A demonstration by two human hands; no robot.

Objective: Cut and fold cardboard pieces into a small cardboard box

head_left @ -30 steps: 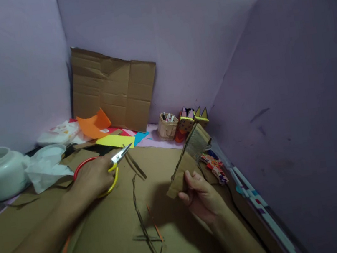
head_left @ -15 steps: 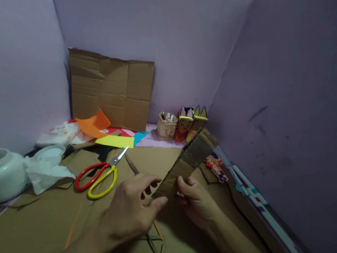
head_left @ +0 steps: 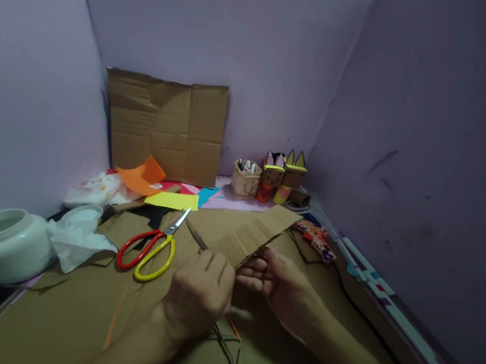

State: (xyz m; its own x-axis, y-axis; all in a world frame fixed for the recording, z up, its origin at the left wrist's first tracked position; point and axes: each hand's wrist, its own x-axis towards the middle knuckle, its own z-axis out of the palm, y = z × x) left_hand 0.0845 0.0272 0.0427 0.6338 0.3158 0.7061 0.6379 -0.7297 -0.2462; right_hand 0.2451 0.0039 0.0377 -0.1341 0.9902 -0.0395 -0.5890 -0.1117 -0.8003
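Observation:
A bent piece of cardboard [head_left: 261, 229] is held up above the cardboard-covered table. My left hand [head_left: 202, 291] is closed around its near left end, with the back of the hand facing me. Under its near edge, my right hand [head_left: 288, 287] grips it with the fingers curled and the palm partly turned up; part of the thumb is hidden. Just beyond my left hand lies a thin, dark, pointed tool [head_left: 197, 236], whose kind I cannot make out. Scissors [head_left: 157, 252] with one red and one yellow handle lie partly open to its left.
A white pot [head_left: 10, 247] stands at left beside crumpled tissue [head_left: 81, 242]. Coloured paper [head_left: 173, 201] and a leaning cardboard sheet [head_left: 169, 129] are at the back. A pen holder [head_left: 245, 180] and eared cardboard figures [head_left: 285, 175] stand near the wall. A black cord [head_left: 358, 311] runs along the right.
The cardboard piece has tipped over, so its broad ribbed face now shows instead of the taped one. My left hand, apart from it or just at its edge before, has closed on its end.

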